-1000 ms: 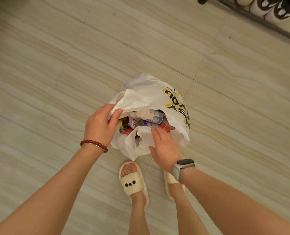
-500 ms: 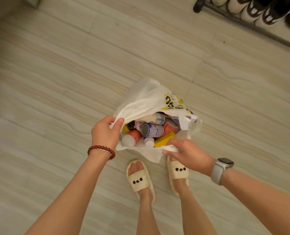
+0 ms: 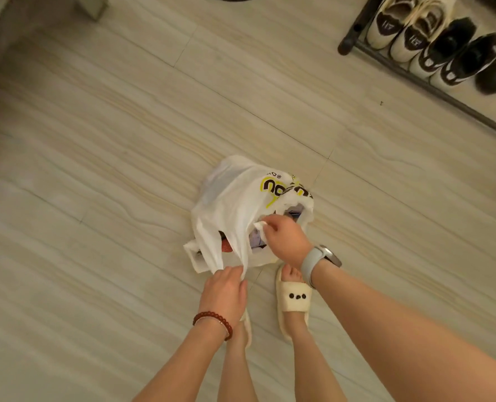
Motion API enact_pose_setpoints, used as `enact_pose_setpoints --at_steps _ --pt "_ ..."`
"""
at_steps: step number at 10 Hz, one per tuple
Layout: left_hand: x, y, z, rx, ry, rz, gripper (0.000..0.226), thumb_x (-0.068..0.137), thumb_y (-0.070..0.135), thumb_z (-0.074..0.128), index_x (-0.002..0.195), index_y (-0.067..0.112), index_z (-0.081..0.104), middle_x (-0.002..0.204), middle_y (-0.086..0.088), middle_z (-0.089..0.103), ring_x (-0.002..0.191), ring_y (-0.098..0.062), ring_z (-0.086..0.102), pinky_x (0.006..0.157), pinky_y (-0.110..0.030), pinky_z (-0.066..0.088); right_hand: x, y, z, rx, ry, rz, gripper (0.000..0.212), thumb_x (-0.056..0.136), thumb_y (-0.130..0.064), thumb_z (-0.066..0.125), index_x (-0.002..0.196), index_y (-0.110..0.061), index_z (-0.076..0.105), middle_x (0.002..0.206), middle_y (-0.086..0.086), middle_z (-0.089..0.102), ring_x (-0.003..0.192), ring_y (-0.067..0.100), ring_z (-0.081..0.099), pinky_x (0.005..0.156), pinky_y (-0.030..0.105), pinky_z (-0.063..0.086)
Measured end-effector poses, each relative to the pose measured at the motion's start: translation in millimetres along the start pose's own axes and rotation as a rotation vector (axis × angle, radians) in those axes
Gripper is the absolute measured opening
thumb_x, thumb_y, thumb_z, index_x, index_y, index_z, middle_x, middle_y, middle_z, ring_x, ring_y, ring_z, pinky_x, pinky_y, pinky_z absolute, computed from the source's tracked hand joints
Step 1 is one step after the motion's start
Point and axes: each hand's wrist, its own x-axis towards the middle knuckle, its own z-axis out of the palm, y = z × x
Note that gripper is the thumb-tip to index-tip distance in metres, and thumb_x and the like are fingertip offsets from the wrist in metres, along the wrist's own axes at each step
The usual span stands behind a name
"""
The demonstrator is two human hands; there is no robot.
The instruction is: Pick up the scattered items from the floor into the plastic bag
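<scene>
My left hand pinched one handle of the plastic bag; right hand gripped the other. Bag sat on the floor at 12 o'clock from my feet, items inside. No loose items visible; collection judged essentially complete.

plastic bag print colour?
White plastic bag with yellow and black lettering; head view, the only view.

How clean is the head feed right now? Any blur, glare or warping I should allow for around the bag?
Head view: light is dim, warm and even, no glare on the floor; the plastic bag and both hands are slightly soft; what's inside is mostly hidden; wide-angle warping bends the shoe rack near the top right corner.
</scene>
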Motion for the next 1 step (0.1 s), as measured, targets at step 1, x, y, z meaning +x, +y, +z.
enact_pose_setpoints --at_steps 1 --pt "-0.1 5.9 10.3 -0.016 0.052 -0.135 0.025 0.092 0.019 0.039 0.11 0.007 0.053 0.104 -0.01 0.06 0.101 -0.028 0.053 0.088 -0.036 0.04 -10.0 -7.5 -5.3 -0.023 0.1 -0.065 0.027 0.09 -0.011 0.044 0.111 -0.004 0.06 0.101 0.011 0.054 0.094 0.024 0.049 0.079 0.022 0.038"
